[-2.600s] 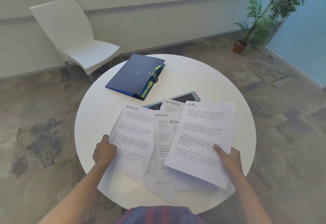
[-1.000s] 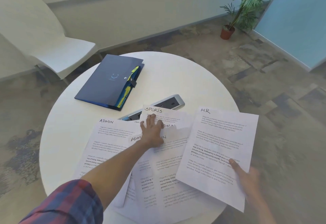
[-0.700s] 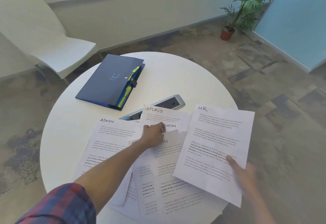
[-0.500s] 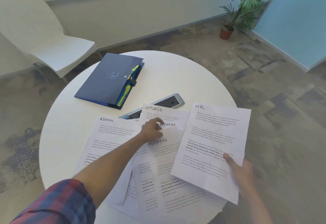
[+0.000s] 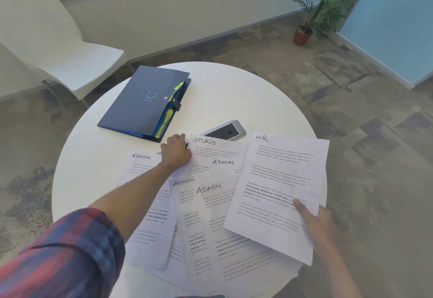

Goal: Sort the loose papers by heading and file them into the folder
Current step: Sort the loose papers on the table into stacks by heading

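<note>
A: Our left hand (image 5: 176,152) pinches the SPORTS sheet (image 5: 216,149) at its corner; our right hand (image 5: 315,221) grips the HR sheet (image 5: 281,180).

B: If we tug, the ADMIN sheets (image 5: 208,194) overlapping it may slide. The folder (image 5: 145,100) lies shut just beyond our left fingers.

bench: a round white bench (image 5: 234,86) is carrying everything here.
folder: a dark blue folder (image 5: 143,100) with yellow tabs is lying closed on the far left part.
power unit: a grey socket block (image 5: 230,129) is sitting near the middle, partly under the sheets.
papers: loose papers (image 5: 210,204) headed ADMIN, SPORTS and HR are lying overlapped across the near half, some overhanging the near edge.
</note>
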